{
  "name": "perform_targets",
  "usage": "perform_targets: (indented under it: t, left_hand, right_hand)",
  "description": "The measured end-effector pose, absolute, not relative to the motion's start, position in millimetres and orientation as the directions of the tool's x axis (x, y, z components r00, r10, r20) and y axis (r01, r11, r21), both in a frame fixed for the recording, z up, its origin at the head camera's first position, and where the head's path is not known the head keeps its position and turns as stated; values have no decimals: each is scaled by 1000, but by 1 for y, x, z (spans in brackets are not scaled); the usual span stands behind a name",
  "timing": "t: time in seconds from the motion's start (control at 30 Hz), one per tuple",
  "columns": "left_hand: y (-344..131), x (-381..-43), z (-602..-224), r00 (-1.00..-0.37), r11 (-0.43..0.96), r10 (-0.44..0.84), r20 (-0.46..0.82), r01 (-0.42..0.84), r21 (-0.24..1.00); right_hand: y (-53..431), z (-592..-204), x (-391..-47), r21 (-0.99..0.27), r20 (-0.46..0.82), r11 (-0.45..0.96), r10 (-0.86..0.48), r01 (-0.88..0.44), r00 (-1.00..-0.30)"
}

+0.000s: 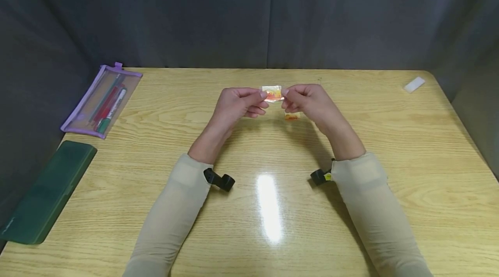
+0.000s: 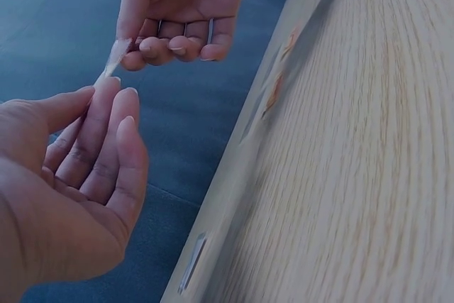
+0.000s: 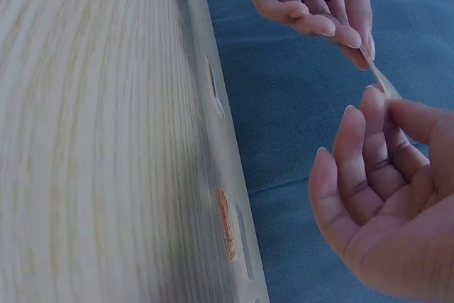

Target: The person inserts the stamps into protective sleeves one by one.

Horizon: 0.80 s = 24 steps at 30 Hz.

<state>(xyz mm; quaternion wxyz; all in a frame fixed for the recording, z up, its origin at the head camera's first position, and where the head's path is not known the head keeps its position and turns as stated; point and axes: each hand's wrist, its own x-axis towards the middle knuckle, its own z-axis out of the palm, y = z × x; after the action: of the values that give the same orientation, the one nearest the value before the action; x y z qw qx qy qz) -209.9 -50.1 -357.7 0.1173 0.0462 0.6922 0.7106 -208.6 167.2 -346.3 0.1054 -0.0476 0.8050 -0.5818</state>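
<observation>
Both hands hold a small, flat, shiny packet (image 1: pixel 272 93) with yellow and orange print, raised over the far part of the table. My left hand (image 1: pixel 241 103) pinches its left end between thumb and fingers, and my right hand (image 1: pixel 306 100) pinches the right end. Seen edge-on in the right wrist view, the packet (image 3: pixel 379 78) is a thin pale strip between the two hands. A second yellow and orange printed piece (image 1: pixel 292 116) lies on the table below my right hand, partly hidden by it. In the right wrist view this printed piece (image 3: pixel 225 225) lies near the table edge.
At the far left lies a clear pencil pouch (image 1: pixel 82 129) with purple edging and several pens inside. A dark green case (image 1: pixel 50 190) sits in front of it. A small white block (image 1: pixel 414 84) is at the far right. A dark curtain (image 1: pixel 269 17) hangs behind the wooden table (image 1: pixel 163 225).
</observation>
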Motion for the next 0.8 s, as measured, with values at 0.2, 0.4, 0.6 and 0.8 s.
perform_targets:
  t: [0.2,0.4,0.6,0.8]
  left_hand:
    - [-49,-209,-359,-973,9,209,-95,-95,995]
    - [-46,-209,-360,-967,42,231,-104,-97,994]
    - [-48,-209,-358,-967,74,227,-117,-103,992]
    - [-47,-210,-359,-966,98,227,-125,-105,990]
  right_hand:
    - [167,-347,-208,-958,-118,279,-196,60,-973]
    - [166,-346,-209,-943,-139,322,-158,82,-978]
    - [168,-344,-208,-946,-134,312,-140,85,-981]
    - [168,-344,-207,-961,-118,265,-125,82,-985]
